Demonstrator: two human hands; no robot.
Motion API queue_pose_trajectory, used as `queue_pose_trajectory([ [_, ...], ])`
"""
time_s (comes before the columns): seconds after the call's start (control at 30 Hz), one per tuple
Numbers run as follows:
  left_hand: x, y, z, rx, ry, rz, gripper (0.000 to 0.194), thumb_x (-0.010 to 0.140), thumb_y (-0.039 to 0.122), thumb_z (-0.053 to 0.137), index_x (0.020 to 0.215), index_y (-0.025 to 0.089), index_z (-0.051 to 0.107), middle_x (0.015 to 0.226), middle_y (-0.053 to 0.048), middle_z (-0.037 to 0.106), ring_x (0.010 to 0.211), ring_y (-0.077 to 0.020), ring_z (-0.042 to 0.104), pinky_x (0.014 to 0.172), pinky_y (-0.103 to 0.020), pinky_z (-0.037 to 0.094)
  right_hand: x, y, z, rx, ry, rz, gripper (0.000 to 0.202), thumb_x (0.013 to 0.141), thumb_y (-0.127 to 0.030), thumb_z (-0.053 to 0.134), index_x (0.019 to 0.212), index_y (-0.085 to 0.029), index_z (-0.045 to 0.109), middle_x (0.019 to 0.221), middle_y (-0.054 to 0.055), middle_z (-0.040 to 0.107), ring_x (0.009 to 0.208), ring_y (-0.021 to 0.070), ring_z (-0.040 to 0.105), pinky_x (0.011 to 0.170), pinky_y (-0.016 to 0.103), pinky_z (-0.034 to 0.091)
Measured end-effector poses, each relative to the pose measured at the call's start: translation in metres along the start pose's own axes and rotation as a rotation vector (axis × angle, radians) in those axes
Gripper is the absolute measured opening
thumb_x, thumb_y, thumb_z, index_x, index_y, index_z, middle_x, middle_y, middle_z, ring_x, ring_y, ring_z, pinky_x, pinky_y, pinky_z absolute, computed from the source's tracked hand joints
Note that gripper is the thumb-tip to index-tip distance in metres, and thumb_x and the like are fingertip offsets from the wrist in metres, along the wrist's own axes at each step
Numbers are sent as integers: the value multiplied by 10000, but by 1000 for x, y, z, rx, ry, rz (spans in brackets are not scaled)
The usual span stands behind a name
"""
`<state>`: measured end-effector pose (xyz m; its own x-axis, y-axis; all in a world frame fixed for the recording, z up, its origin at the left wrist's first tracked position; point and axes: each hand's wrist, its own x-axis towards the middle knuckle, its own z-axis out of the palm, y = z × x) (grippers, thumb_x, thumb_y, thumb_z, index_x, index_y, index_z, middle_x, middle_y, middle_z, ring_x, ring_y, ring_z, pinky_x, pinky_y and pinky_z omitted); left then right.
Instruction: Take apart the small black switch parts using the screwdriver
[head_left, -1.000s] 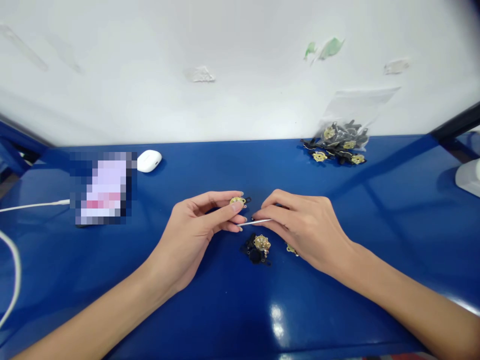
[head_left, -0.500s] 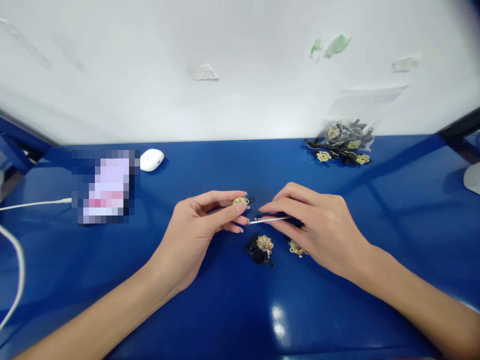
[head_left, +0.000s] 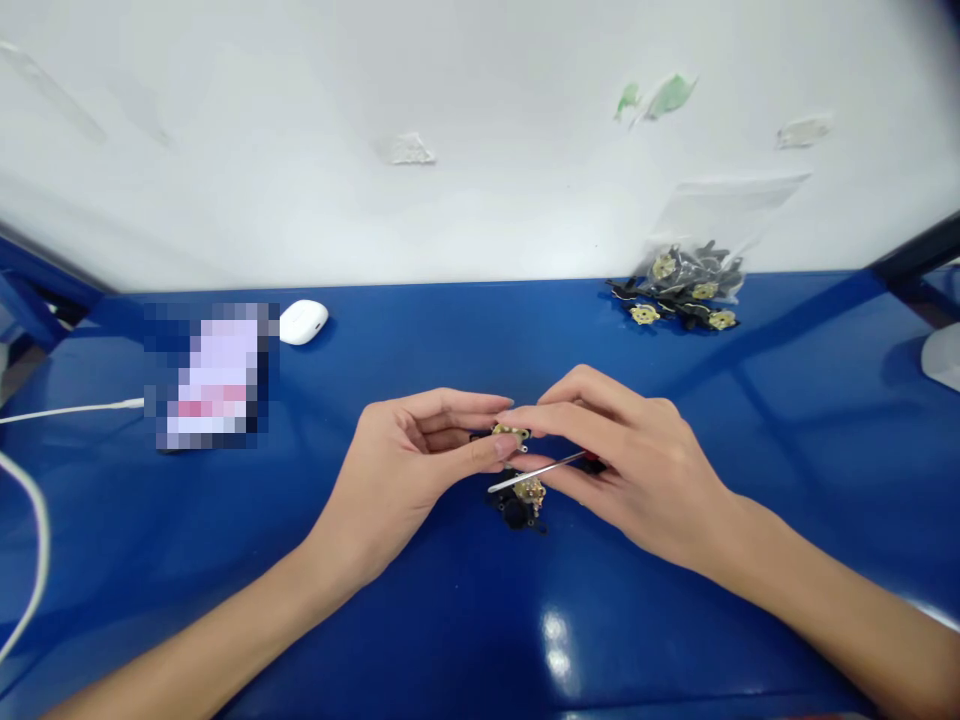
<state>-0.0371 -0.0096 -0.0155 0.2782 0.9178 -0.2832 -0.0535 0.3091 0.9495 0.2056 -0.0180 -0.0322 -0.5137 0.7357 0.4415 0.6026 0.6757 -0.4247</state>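
My left hand pinches a small round gold-and-black part between thumb and fingers. At the part's upper right edge, the fingertips of my right hand touch or nearly touch it. Tucked in my right hand is a screwdriver, its silver shaft slanting down to the left and a bit of red handle showing. Below the shaft, a black part with a gold disc lies on the blue table, partly hidden by it. My right fingers cover the spot just right of that part.
Several similar black-and-gold parts lie at the back right, by and in a clear plastic bag against the white wall. A white earbud case and a blurred-out phone with a white cable are at the left.
My hands have come together. The held part has moved right and slightly down, toward my right fingertips. The screwdriver shaft, nearly level before, now tilts lower at its tip.
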Motion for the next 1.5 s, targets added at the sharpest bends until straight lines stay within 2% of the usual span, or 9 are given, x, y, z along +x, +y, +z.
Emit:
queue_pose_trajectory([
  [0.2, 0, 1, 2, 41, -3, 12, 297, 906, 327, 995, 1179, 230, 932, 1175, -105, 927, 1089, -309, 901, 1007, -393, 736, 1, 0, -1, 32, 2, 21, 254, 1139, -217, 702, 1386, -245, 755, 1136, 58, 767, 687, 112, 662, 564, 248, 509],
  [0.33, 1, 2, 2, 45, -8, 17, 264, 916, 346, 989, 1154, 244, 939, 1137, -88, 932, 1057, -298, 904, 972, -368, 736, 1, -1, -1, -4, 10, 7, 254, 1116, -171, 705, 1358, -234, 752, 1125, 46, 762, 680, 112, 653, 563, 259, 495],
  [0.47, 2, 3, 2, 35, -21, 25, 210, 996, 405, 918, 1141, 256, 950, 1096, -75, 933, 1008, -280, 903, 949, -346, 731, 1, 0, -1, 5, 11, 28, 219, 1137, -199, 682, 1342, -231, 754, 1114, 55, 762, 695, 118, 652, 570, 260, 484],
  [0.63, 2, 3, 3, -20, -22, 17, 224, 1016, 427, 893, 1109, 233, 955, 1107, -96, 928, 948, -295, 902, 970, -406, 733, 1, -2, -3, 30, 23, 58, 223, 1147, -231, 686, 1358, -242, 754, 1131, 59, 772, 680, 111, 636, 566, 253, 495],
  [0.73, 2, 3, 3, -38, 10, 14, 222, 995, 416, 913, 1089, 219, 955, 1105, -104, 926, 989, -315, 902, 991, -421, 732, 3, -4, -6, 79, 45, 92, 240, 1137, -219, 715, 1371, -252, 761, 1116, 53, 773, 744, 129, 668, 605, 251, 536],
  [0.87, 4, 2, -2, -85, 132, 33, 217, 1007, 397, 895, 1074, 199, 954, 1204, -112, 913, 1089, -318, 886, 1010, -391, 732, 4, -2, -11, 79, 82, 116, 231, 1122, -207, 756, 1349, -239, 784, 1098, 46, 760, 743, 126, 645, 618, 250, 538],
  [1.03, 9, 3, -6, -157, 259, 77, 148, 966, 325, 918, 1011, 188, 949, 1210, -97, 906, 1063, -280, 879, 947, -316, 731, 1, 5, -9, -13, -2, 137, 189, 1122, -230, 755, 1304, -220, 807, 1116, 44, 756, 682, 120, 636, 595, 285, 516],
  [1.17, 11, 2, -5, -167, 246, 73, 155, 981, 317, 886, 1018, 178, 942, 1228, -106, 903, 1069, -296, 881, 940, -333, 731, -1, 7, -3, -80, -43, 135, 185, 1140, -257, 725, 1294, -221, 820, 1136, 51, 767, 644, 119, 652, 576, 297, 513],
  [1.5, 14, -1, -9, -170, 261, 103, 231, 993, 331, 821, 1062, 139, 929, 1226, -148, 900, 1092, -325, 871, 954, -367, 726, -2, 7, 9, -241, 34, 64, 203, 1157, -237, 689, 1297, -174, 823, 1140, 63, 805, 677, 136, 708, 550, 309, 470],
])
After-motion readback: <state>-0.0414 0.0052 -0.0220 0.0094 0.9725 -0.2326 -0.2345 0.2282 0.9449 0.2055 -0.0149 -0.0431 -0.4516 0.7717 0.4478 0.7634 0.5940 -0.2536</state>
